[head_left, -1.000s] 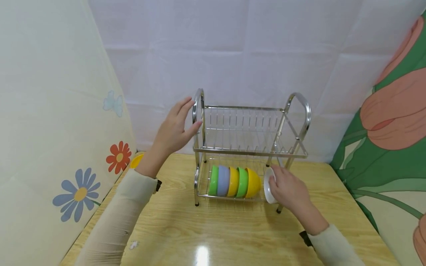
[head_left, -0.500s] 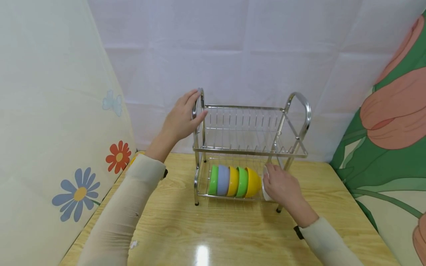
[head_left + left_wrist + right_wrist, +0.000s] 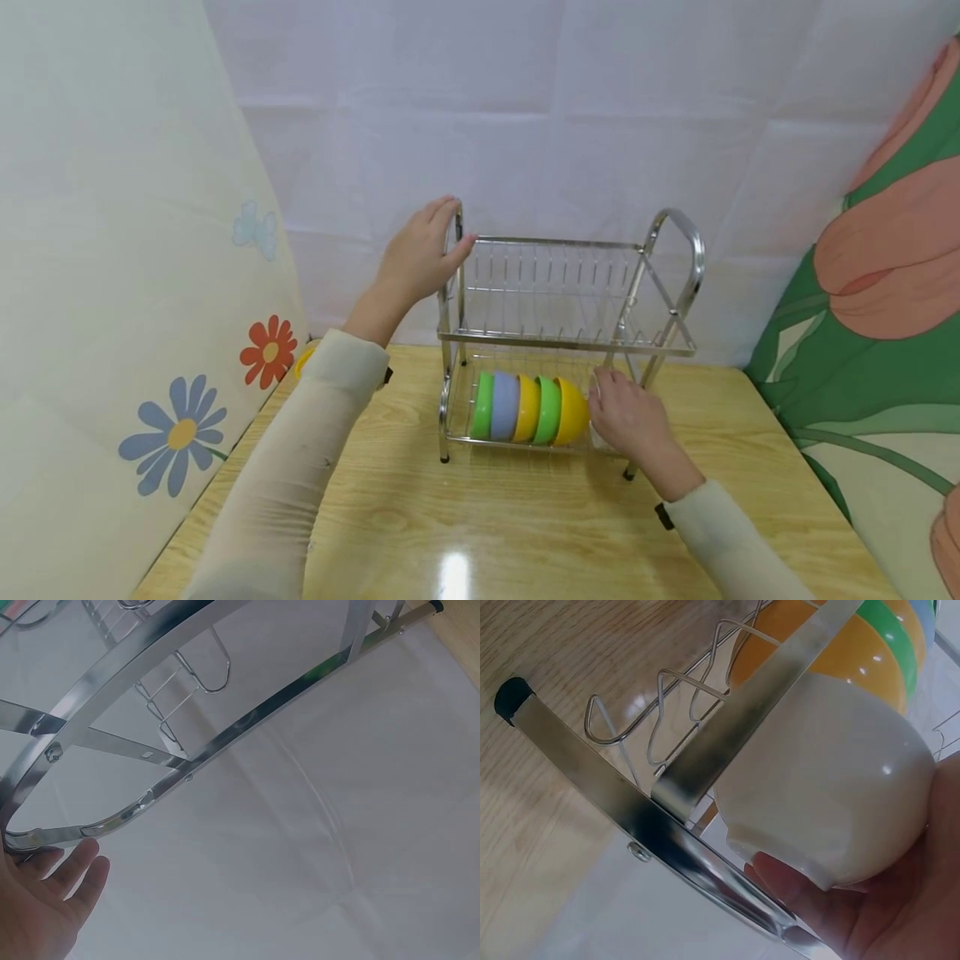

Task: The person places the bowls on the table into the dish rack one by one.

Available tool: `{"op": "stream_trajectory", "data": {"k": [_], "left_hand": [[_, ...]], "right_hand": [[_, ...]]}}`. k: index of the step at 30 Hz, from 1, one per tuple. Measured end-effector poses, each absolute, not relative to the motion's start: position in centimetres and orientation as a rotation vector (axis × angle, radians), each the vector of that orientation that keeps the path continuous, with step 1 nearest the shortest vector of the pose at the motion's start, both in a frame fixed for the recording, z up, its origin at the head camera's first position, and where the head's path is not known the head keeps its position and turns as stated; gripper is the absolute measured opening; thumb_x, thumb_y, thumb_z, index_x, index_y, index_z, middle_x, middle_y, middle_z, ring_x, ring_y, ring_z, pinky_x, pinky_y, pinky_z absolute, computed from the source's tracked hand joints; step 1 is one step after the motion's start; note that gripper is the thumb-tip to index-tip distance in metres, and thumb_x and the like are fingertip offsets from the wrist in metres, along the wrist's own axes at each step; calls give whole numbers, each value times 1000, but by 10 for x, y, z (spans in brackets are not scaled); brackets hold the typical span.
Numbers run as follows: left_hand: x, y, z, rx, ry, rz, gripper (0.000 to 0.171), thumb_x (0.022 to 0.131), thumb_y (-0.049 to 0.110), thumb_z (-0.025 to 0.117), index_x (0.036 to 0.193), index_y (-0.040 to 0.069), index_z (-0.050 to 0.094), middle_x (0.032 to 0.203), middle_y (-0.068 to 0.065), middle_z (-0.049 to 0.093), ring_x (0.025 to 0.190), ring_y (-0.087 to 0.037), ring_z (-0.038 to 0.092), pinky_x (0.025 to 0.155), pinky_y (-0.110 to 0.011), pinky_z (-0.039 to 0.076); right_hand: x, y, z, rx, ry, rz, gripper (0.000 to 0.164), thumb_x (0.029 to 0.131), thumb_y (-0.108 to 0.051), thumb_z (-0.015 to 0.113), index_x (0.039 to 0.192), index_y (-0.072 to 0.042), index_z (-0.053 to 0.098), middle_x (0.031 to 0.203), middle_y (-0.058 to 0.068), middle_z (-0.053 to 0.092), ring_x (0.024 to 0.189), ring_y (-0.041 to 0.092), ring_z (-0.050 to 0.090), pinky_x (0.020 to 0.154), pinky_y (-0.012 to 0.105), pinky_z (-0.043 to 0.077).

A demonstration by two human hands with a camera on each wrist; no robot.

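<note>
My right hand (image 3: 630, 417) holds a white bowl (image 3: 825, 780) at the right end of the lower tier of a two-tier metal dish rack (image 3: 562, 340). In the right wrist view its fingers lie along the bowl's base and side. The bowl stands on edge beside a yellow bowl (image 3: 573, 412), the last of a row with green (image 3: 483, 406), blue-grey (image 3: 505, 407), yellow and green bowls. My left hand (image 3: 422, 254) rests on the curved top of the rack's left end frame, thumb extended inward. In the left wrist view its fingers (image 3: 88, 883) are spread loosely by the bar.
The rack stands on a wood-grain table (image 3: 420, 517) close to the white backdrop (image 3: 375, 150). Behind my left forearm a yellow object (image 3: 303, 362) is partly hidden. Floral panels flank the table, and the rack's upper tier spans above the bowls.
My right hand has moved the white bowl left, up against the yellow bowl in the rack. My left hand has moved up and right onto the rack's left end frame.
</note>
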State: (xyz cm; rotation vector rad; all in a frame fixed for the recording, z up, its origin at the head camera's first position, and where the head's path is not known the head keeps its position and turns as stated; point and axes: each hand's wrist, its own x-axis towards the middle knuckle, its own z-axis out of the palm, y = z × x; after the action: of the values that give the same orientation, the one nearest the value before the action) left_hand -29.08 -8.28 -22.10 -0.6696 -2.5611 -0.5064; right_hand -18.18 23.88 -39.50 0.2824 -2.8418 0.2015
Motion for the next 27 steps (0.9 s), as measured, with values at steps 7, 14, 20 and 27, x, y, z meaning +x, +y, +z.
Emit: {"op": "stream_trajectory", "data": {"k": [7, 14, 20, 27], "left_hand": [[-294, -80, -222, -646, -2572, -464, 65, 107, 47, 41, 157, 7, 34, 165, -8, 31, 150, -27, 32, 121, -44, 32], [-293, -80, -226, -654, -2522, -493, 60, 108, 42, 40, 156, 8, 36, 164, -7, 34, 147, -28, 38, 112, -47, 44], [-292, -80, -230, -646, -2482, -544, 54, 108, 34, 41, 155, 9, 38, 163, -6, 36, 142, -31, 45, 109, -48, 47], [-290, -78, -232, -645, -2465, -570, 52, 108, 32, 40, 155, 9, 39, 162, -6, 37, 136, -36, 50, 108, -50, 47]], "right_hand": [[-185, 241, -399, 240, -2878, 225, 47, 106, -27, 41, 138, 5, 53, 126, 29, 63, 99, 44, 67, 76, 57, 58], [-187, 242, -402, 240, -2879, 236, 48, 106, -28, 40, 138, 5, 52, 122, 28, 64, 93, 42, 68, 72, 55, 59], [-189, 240, -403, 231, -2918, 275, 49, 107, -30, 37, 142, 2, 49, 129, 29, 60, 99, 45, 66, 76, 59, 58], [-189, 240, -405, 238, -2929, 272, 49, 108, -33, 36, 141, 1, 49, 130, 28, 59, 99, 44, 66, 76, 59, 57]]}}
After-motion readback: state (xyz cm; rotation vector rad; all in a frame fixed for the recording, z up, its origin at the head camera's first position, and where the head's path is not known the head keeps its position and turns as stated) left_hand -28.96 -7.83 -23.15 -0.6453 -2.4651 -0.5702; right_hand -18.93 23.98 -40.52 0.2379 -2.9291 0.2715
